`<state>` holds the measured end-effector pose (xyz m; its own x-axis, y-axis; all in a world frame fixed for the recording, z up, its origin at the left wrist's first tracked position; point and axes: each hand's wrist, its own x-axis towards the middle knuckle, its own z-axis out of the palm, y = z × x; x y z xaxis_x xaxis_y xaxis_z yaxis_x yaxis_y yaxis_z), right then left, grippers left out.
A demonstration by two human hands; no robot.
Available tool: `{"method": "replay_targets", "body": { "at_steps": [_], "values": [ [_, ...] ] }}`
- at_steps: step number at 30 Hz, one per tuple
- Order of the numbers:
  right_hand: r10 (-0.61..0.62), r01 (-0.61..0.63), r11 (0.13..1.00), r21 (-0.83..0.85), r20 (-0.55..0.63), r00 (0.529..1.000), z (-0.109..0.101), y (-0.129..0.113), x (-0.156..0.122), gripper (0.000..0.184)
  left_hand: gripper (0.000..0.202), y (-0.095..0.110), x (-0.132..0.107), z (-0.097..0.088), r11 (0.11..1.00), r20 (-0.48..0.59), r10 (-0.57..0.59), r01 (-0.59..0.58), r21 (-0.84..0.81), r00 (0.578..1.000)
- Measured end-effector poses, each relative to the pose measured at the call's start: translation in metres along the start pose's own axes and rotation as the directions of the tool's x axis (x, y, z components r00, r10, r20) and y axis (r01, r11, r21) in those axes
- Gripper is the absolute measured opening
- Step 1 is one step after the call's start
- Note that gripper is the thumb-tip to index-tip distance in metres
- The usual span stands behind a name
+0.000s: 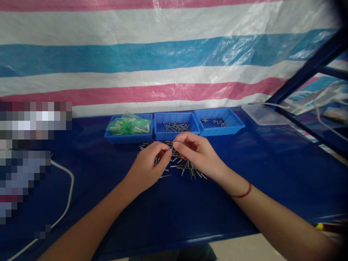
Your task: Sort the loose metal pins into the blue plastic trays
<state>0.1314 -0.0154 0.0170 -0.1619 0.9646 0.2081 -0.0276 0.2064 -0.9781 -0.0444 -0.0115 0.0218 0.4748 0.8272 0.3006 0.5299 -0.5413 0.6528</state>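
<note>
A loose pile of pop rivets [187, 167], thin metal pins with short silver sleeves, lies on the dark blue table. Over the pile's left part is my left hand [149, 163], thumb and forefinger closed in a pinch. My right hand [194, 152] is pinched too, its fingertips almost meeting those of the left above the pile. Whatever is between the fingers is too small to make out. Just behind the hands, the middle blue bin [175, 136] and the right blue bin [224, 129] contain more rivets.
The left blue bin [129, 139] holds green plastic bags [130, 125] with pale pieces. A clear plastic lid [265, 115] lies at the back right. A white cable [71, 188] curves along the left side. Striped sheeting [163, 56] hangs behind the table.
</note>
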Motion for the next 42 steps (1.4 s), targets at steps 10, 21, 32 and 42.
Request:
{"method": "replay_targets", "body": {
  "at_steps": [10,21,32,42],
  "values": [
    [-0.068,0.068,0.996,-0.05,0.005,0.998,0.001,-0.002,-0.003,0.009,0.014,0.001,0.001,0.001,0.999,0.041,-0.004,0.006,-0.045,0.999],
    [-0.155,0.15,0.936,-0.318,0.009,0.988,-0.005,-0.001,-0.002,0.007,0.01,-0.002,0.001,0.0,0.999,-0.132,-0.017,0.013,-0.035,0.991],
    [0.09,-0.01,0.976,0.216,-0.364,0.927,-0.019,0.004,0.012,0.019,0.022,-0.007,0.002,0.0,0.995,-0.088,-0.021,0.029,0.091,0.996],
    [0.286,0.009,0.839,0.544,-0.456,0.843,-0.046,0.001,0.024,0.019,0.02,-0.01,-0.003,-0.001,0.873,0.157,0.052,-0.122,0.472,0.986]
  ]
}}
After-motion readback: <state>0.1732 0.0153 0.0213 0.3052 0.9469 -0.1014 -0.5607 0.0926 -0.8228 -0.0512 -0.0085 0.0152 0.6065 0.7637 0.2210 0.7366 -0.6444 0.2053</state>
